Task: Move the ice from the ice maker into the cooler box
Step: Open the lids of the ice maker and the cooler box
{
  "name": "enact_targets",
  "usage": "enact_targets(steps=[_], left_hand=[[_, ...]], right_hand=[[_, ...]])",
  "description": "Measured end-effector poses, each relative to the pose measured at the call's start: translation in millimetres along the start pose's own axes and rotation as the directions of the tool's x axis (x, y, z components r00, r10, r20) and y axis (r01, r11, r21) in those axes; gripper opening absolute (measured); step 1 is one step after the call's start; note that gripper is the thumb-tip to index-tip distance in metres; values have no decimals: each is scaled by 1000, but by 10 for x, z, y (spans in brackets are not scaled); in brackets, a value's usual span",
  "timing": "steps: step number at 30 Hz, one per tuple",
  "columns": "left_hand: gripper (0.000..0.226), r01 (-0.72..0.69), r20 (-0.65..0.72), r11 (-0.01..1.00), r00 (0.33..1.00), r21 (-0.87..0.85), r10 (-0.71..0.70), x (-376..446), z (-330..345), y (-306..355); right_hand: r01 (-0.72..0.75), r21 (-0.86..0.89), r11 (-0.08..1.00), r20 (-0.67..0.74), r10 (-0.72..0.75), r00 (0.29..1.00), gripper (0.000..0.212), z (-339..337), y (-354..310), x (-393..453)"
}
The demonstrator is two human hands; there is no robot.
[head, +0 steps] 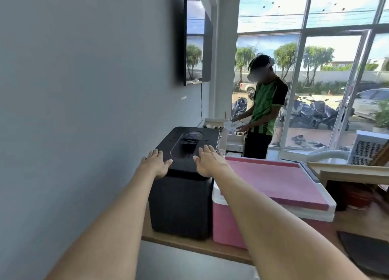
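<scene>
Head view. The black ice maker [185,174] stands upright on the wooden counter [189,247], against the grey wall, its lid closed; its long axis runs from 6 o'clock toward 12 o'clock, control panel at the far end. The pink cooler box [263,195] sits just beside it at 3 o'clock, its pink-topped lid closed, long side running away toward 1 o'clock.

The left hand [154,164] lies palm down on the ice maker's near left top edge, fingers straight and spread, grasping nothing. The right hand [207,163] lies palm down on the near right of the lid, fingers extended toward 12 o'clock, likewise holding nothing.

At 1 o'clock, well apart, a second person [264,111] in a green and black shirt stands before large windows [326,69].
</scene>
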State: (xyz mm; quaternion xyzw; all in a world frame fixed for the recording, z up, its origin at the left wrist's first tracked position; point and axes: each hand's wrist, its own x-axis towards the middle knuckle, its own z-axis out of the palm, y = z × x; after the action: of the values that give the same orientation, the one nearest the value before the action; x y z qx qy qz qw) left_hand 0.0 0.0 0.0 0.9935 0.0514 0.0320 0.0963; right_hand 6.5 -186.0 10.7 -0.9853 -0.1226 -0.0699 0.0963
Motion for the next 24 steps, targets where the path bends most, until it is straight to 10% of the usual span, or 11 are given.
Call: enact_targets(steps=[5,24], left_hand=[[69,-31,45,999,999,35,29,56,181,-189],[77,-304,-20,947,951,104,308,264,204,-465]], right_hand=[[-3,16,1000,93,1,996,61,357,-138,-53],[113,-146,983,-250,-147,957,64,589,-82,-55]])
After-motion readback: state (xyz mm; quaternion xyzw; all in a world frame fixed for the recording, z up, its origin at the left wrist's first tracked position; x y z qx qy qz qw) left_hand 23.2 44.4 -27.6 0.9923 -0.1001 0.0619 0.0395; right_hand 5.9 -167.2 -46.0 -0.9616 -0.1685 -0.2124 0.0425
